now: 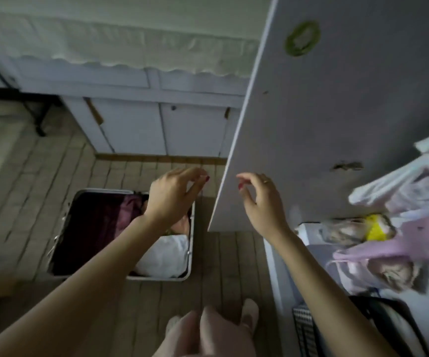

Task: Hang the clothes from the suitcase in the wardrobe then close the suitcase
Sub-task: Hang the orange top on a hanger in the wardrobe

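An open suitcase (61, 228) with a silver rim lies on the tiled floor, holding a purple garment (128, 210) and white clothing (167, 256). My left hand (172, 194) hovers above it, fingers loosely curled, holding nothing. My right hand (259, 199) is raised in front of the white wardrobe door (324, 124), near its edge, fingers loosely curled and empty. Pale lilac and white garments (409, 202) hang inside the wardrobe at the right.
A bed with a white scalloped cover (131, 47) and white drawers (156, 124) stands behind the suitcase. Bags and a yellow item (375, 228) sit on the wardrobe floor. A dark bag (388, 325) lies at lower right. My feet (249, 315) stand on the floor.
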